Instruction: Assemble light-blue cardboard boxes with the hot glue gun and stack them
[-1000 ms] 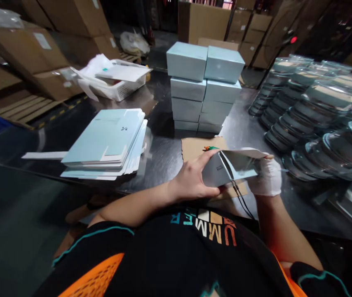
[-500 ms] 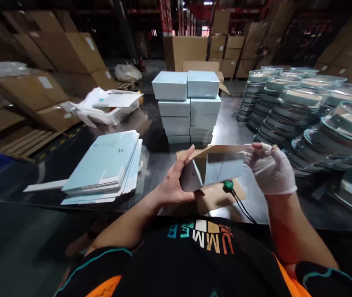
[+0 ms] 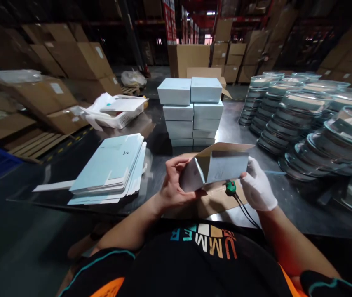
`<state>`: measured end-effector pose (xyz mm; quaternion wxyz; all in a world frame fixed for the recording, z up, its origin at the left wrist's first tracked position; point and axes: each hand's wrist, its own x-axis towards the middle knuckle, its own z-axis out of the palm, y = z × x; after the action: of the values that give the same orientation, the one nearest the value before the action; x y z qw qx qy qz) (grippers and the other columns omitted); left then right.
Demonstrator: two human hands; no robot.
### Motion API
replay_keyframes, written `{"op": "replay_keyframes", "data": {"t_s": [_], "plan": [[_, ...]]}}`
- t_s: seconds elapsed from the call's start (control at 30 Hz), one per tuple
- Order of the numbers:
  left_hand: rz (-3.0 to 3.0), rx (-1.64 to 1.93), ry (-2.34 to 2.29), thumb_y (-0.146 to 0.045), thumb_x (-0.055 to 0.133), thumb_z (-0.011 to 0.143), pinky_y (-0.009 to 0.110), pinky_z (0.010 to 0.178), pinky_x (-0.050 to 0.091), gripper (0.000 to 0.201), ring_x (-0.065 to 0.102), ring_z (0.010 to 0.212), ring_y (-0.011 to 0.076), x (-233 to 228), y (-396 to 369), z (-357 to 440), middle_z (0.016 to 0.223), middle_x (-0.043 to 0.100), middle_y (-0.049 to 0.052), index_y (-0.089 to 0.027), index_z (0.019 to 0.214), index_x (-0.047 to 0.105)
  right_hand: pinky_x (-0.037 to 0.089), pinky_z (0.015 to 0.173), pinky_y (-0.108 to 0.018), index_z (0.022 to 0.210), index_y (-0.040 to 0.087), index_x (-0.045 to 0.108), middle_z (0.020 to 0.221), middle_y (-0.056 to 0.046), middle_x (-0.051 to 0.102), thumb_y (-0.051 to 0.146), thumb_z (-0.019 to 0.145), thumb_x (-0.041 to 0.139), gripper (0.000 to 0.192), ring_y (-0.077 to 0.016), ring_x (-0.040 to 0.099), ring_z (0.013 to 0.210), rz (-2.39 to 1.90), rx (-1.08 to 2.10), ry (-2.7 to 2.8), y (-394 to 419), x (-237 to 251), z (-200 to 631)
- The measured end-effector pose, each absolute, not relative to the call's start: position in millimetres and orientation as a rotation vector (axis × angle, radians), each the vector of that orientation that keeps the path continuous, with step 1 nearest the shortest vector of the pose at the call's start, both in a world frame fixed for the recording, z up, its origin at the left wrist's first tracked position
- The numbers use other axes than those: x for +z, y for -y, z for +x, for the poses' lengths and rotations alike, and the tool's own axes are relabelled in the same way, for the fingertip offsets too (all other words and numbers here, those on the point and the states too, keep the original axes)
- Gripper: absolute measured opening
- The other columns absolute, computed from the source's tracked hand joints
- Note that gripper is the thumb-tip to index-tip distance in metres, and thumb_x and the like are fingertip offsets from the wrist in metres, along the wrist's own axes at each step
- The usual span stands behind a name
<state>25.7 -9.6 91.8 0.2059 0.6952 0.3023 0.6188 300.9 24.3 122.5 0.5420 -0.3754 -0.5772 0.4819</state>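
A partly folded cardboard box (image 3: pixel 229 166), pale blue-grey outside and brown inside, is held tilted over the table in front of me. My bare left hand (image 3: pixel 176 183) wraps round its left end, thumb below and fingers behind. At the box's right edge, my right hand (image 3: pixel 259 187), in a white glove with a bare thumb tip showing, pinches the side panel. Its other fingers are partly hidden behind the panel. Beneath the box lie a brown cardboard sheet (image 3: pixel 214 202) and a green plug-like piece (image 3: pixel 231 188) on a black cord.
Flat pale blue cartons (image 3: pixel 108 163) are piled on the left. Closed pale boxes (image 3: pixel 177 113) stand stacked ahead. Stacks of clear round containers (image 3: pixel 306 119) fill the right side. A white basket (image 3: pixel 126 117) with papers sits at the back left of the dark table (image 3: pixel 154 169).
My right hand has come down and inward from the upper flap's corner to the box's right side panel. My left hand keeps hold of the left end, its fingers now more bent.
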Motion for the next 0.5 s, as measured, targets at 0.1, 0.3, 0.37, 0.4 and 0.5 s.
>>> {"op": "replay_keyframes", "data": {"t_s": [0.1,0.3,0.37,0.4,0.5], "plan": [[1.731,1.72,-0.825,-0.059,0.1,0.073,0.047,0.108,0.061,0.104,0.073,0.128,0.0331,98,8,30,0.144,0.066,0.016,-0.028,0.154,0.043,0.064,0.102,-0.048,0.127,0.028,0.071,0.122,-0.011,0.079,0.09,0.071,0.086,0.085,-0.0345,0.074,0.116,-0.849,1.242,1.609,-24,119,296],[1.385,1.615,-0.82,-0.073,0.082,0.087,0.047,0.115,0.059,0.086,0.071,0.136,0.038,103,1,39,0.146,0.073,0.018,-0.02,0.152,0.062,0.061,0.105,-0.052,0.126,0.023,0.076,0.118,-0.013,0.08,0.085,0.067,0.09,0.086,-0.0378,0.073,0.12,-0.77,1.409,1.798,-24,121,301],[1.326,1.541,-0.844,-0.076,0.078,0.089,0.046,0.11,0.062,0.079,0.076,0.126,0.0369,103,-1,40,0.134,0.079,0.018,-0.017,0.142,0.07,0.061,0.105,-0.049,0.124,0.023,0.075,0.12,-0.012,0.08,0.077,0.064,0.096,0.083,-0.0362,0.073,0.121,-0.8,1.376,1.741,-23,120,307],[1.304,1.508,-0.841,-0.078,0.077,0.089,0.045,0.107,0.063,0.078,0.077,0.121,0.0362,103,-1,40,0.128,0.081,0.018,-0.016,0.137,0.073,0.06,0.104,-0.048,0.121,0.023,0.074,0.119,-0.011,0.08,0.069,0.063,0.099,0.079,-0.035,0.073,0.119,-0.837,1.352,1.719,-22,119,309],[1.263,1.477,-0.894,-0.077,0.093,0.07,0.041,0.094,0.066,0.083,0.08,0.105,0.0337,103,-3,38,0.112,0.085,0.015,-0.015,0.122,0.077,0.06,0.098,-0.044,0.106,0.023,0.072,0.104,-0.005,0.079,0.045,0.058,0.099,0.059,-0.03,0.073,0.104,-1.006,1.224,1.648,-19,116,311]]}}
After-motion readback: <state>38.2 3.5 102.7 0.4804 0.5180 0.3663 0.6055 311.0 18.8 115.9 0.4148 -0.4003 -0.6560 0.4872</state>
